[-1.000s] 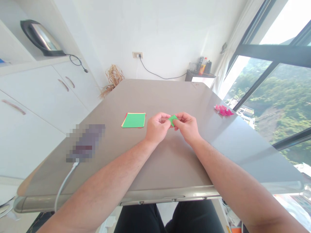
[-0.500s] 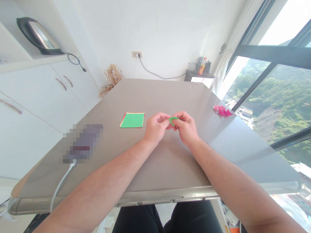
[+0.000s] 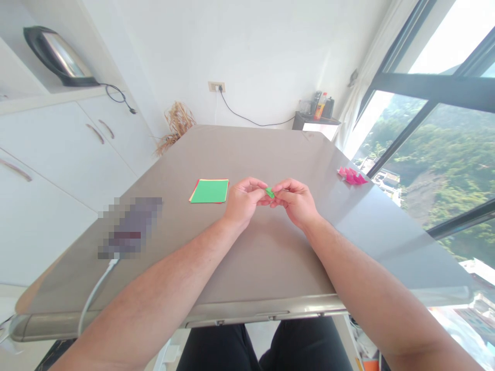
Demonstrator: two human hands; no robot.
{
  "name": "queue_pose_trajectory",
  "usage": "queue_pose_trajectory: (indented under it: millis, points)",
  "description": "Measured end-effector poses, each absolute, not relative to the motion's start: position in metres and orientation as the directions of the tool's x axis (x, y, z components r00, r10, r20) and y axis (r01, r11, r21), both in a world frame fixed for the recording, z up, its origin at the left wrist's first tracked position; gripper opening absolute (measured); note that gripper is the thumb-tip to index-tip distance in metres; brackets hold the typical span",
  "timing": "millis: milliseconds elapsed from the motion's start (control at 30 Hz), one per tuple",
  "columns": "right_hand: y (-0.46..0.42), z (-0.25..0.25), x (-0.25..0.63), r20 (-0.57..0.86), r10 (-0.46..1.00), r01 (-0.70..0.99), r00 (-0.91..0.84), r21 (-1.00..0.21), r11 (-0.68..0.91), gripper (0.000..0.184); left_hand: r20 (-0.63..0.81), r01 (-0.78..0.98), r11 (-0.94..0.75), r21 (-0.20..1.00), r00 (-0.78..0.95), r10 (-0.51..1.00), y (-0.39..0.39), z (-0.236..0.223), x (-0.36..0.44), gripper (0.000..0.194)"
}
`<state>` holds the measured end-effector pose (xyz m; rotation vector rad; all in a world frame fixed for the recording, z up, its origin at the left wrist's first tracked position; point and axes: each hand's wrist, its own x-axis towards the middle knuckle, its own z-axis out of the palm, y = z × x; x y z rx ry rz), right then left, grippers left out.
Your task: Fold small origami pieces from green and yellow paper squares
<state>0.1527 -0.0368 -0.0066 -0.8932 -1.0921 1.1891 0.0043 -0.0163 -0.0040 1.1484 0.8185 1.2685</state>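
Between my two hands is a small folded green paper, held above the middle of the table. My left hand pinches its left side with thumb and fingers. From the other side my right hand grips the paper, also in a pinch. Part of the paper is hidden behind the fingertips. To the left of my left hand lies a stack of square paper sheets, green on top, with red and pale yellow edges peeking out beneath.
Pink folded paper pieces lie near the table's right edge. At left a blurred dark object has a white cable running over the front edge. A window stands to the right, a cabinet to the left.
The green paper has turned in my fingers and now looks narrower and more compact. My hands have shifted slightly, still pinching it. The view has moved a little.
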Motion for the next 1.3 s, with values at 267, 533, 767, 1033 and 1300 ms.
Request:
queue_pose_trajectory:
  millis: [267,533,767,1033,1300]
  points:
    - [-0.037,-0.01,0.153,0.192,0.98,-0.174,0.042,-0.965,0.197,0.009,0.044,-0.249,0.016,0.968,0.235,0.971,-0.011,-0.005,-0.001,0.021]
    - [-0.037,-0.008,0.156,0.184,0.979,-0.193,0.093,-0.961,0.199,0.022,0.129,-0.238,-0.08,0.968,0.199,0.972,-0.008,-0.01,-0.001,0.024]
    - [-0.036,-0.009,0.155,0.167,0.981,-0.049,0.102,-0.984,0.172,0.021,0.285,-0.074,-0.277,0.958,0.134,0.949,-0.005,-0.016,-0.001,0.022]
    - [-0.036,-0.008,0.153,0.175,0.979,-0.064,0.105,-0.981,0.182,0.021,0.318,-0.048,-0.314,0.948,0.138,0.938,-0.003,-0.019,-0.003,0.02]
    - [-0.036,-0.01,0.154,0.172,0.981,-0.05,0.093,-0.983,0.177,0.024,0.316,-0.048,-0.312,0.949,0.143,0.938,-0.003,-0.017,-0.003,0.019]
